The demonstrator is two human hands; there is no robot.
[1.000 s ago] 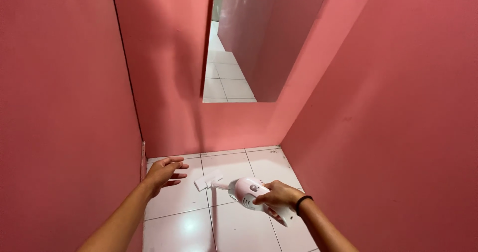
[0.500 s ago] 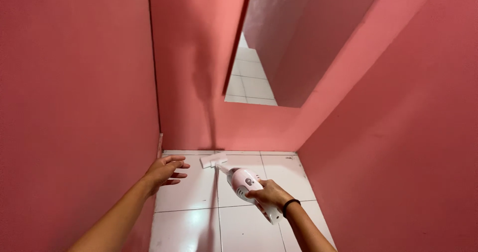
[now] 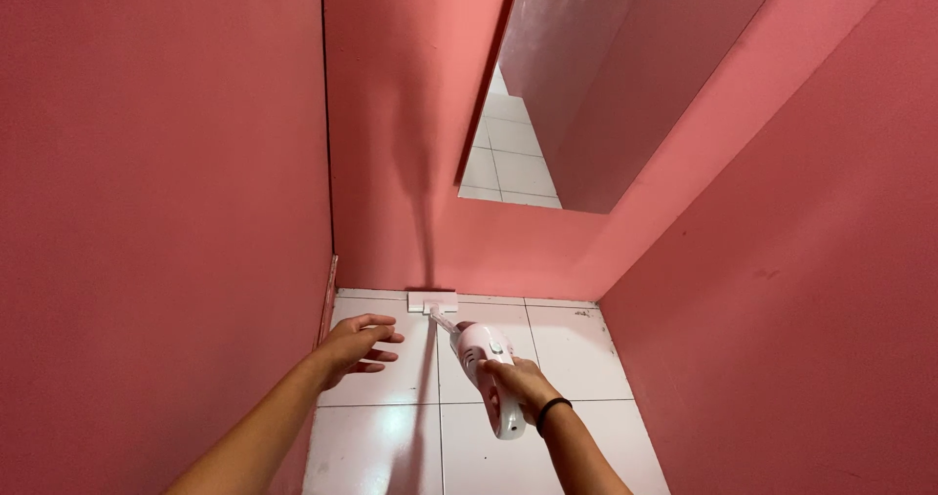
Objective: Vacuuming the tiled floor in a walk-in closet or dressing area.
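So I've got the handheld vacuum (image 3: 486, 370) in my right hand (image 3: 519, 381), grip wrapped closed around the back of its white and pink body. It points away from me, and its flat white nozzle (image 3: 432, 302) sits right at the foot of the pink back wall (image 3: 391, 163), where the wall meets the white tiled floor (image 3: 567, 353). The vacuum is basically an extension of my right arm here, body just ahead of my knuckles, nozzle further out. There's a black band (image 3: 550, 409) on that wrist.

My left hand (image 3: 354, 345) holds nothing, fingers loosely spread and a bit curled, hovering over the tiles just left of the vacuum's neck and near the pink side wall (image 3: 156, 212). Not touching the vacuum as far as I can see.

Above the back wall there's an opening (image 3: 586, 94) showing more tiles.
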